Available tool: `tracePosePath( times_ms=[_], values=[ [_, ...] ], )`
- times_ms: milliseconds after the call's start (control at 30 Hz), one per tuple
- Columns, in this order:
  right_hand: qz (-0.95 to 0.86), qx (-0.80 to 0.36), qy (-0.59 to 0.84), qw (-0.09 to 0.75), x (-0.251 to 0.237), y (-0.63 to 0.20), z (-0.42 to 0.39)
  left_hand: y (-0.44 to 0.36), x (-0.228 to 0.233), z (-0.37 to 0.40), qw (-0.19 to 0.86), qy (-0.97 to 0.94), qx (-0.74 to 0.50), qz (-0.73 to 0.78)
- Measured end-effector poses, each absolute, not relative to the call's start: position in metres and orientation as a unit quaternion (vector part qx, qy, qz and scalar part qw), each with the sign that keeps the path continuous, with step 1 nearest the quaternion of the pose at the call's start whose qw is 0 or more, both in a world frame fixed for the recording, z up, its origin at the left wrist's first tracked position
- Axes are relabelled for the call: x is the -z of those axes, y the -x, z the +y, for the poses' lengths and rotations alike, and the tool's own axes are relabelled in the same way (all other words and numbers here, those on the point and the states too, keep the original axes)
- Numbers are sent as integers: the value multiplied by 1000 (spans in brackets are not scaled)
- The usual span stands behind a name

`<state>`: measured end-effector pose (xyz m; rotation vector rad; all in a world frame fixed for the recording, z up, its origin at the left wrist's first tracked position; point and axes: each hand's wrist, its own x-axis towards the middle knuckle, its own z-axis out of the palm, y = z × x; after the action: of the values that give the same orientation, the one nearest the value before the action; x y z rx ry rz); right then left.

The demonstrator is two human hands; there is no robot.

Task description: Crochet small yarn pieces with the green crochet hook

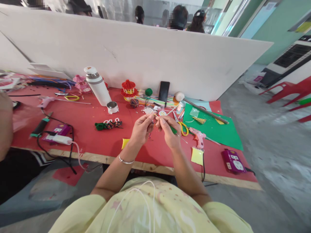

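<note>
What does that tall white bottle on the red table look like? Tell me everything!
The white bottle is tall and smooth, with a shiny silver neck and a white top bearing a small orange mark. It looks like an insulated flask. It stands on the red table near the white board, appearing to lean in this wide view. Its small cup, white outside and metal inside, sits just beside its base. No hand touches it.

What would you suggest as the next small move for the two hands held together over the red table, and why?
Probably keep both pinches closed and draw the hands slightly apart. The left hand and right hand meet fingertip to fingertip on something too small to identify, held above the red table, with the scissors lying nearby.
</note>
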<state>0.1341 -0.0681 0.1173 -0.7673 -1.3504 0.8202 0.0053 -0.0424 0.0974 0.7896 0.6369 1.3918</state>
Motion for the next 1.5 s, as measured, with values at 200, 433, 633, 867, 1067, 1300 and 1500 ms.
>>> tracePosePath(
  times_ms=[200, 433, 633, 867, 1067, 1300, 1500],
  values=[
    [-566, -342, 337, 669, -113, -130, -70, -5, -87, -41, 516, -494, -630, 303],
    [-575, -356, 329, 659, -109, -137, -71, -3, -79, -36, 548, -536, -551, 328],
    [-629, -277, 408, 601, -104, -142, -71, -3, -81, -43, 453, -617, -538, 352],
    [-724, -65, 377, 574, -94, -148, -62, -6, -83, -44, 479, -587, -544, 361],
    [-731, -46, 357, 580, -89, -157, -55, 4, -98, -42, 671, -497, -468, 290],
    [-648, -279, 345, 619, -97, -168, -53, 31, -115, -38, 777, -459, -364, 232],
    [-656, -300, 346, 600, -104, -177, -50, 37, -112, -33, 795, -442, -355, 218]
  ],
)
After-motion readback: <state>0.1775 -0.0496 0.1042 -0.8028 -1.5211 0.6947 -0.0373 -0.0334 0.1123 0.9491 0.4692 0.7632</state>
